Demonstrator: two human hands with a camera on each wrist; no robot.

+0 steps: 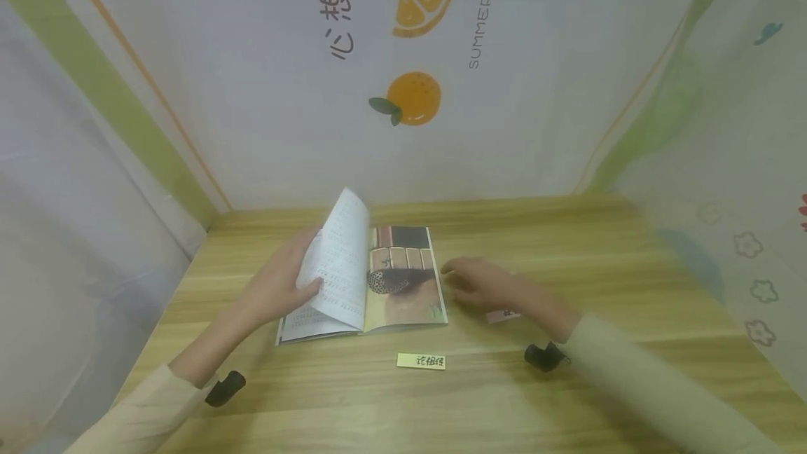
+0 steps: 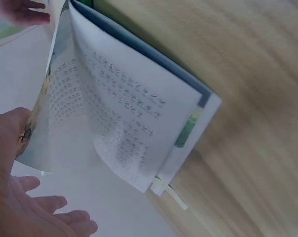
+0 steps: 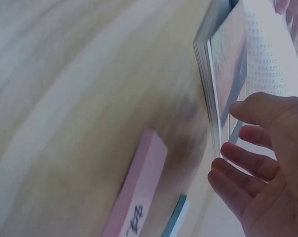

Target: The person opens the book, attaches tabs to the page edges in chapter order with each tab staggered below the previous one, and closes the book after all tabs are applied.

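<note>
An open book (image 1: 406, 300) lies on the table, its right page showing a brown and grey picture. One or more printed pages (image 1: 343, 265) stand up from the spine, curving toward the left. My left hand (image 1: 284, 275) is at their outer edge, thumb against the paper; in the left wrist view its other fingers (image 2: 55, 205) extend loosely, apart from the sheet. Just beyond the book's right edge is my right hand (image 1: 479, 282), fingers relaxed and nothing held. In the right wrist view its thumb (image 3: 252, 108) overlaps the book's page edges (image 3: 208, 89).
A yellow strip with handwriting (image 1: 421, 361) lies in front of the book. Partly covered by my right hand is a pink block with writing (image 3: 139, 192); a teal block (image 3: 176, 217) lies beside it. A thin ribbon (image 2: 173, 192) pokes from the book. Printed curtains (image 1: 504, 125) surround the table.
</note>
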